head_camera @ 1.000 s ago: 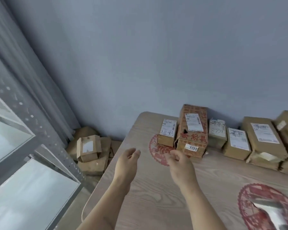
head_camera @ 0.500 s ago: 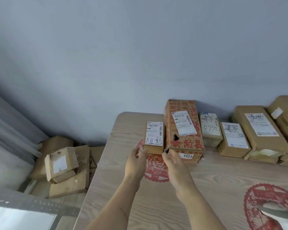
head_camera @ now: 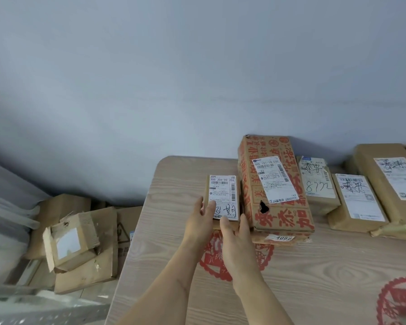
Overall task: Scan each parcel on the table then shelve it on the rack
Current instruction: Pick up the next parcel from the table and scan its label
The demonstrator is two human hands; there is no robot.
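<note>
Both forearms are reaching forward from the bottom edge over the table [head_camera: 164, 231], converging on the small parcel [head_camera: 223, 200] at the left end of the row. The left hand [head_camera: 201, 225] is lying against the parcel's left side, its thumb crossing onto the white label near the lower left corner while the fingers are wrapping the left edge. The right hand [head_camera: 234, 233] is cupping the parcel's near right corner, thumb at the near edge and fingers curling up the right side, in the gap next to the red box [head_camera: 275, 184]. So both hands are gripping the parcel between them; whether it is clear of the tabletop cannot be told. It is sitting just beside the red box, at the far left of the table, above a red paper-cut pattern [head_camera: 220, 259].

A second ago the hands were hovering loosely open, short of the row and touching nothing. Half a second ago they were arriving at the parcel's near end, fingertips only. Now they are reaching further along its sides, with the thumb over the label. The view is also swinging right and down across the frames: the rack and window on the left are gone, and loose cartons [head_camera: 73, 245] on the floor are showing there instead.
</note>
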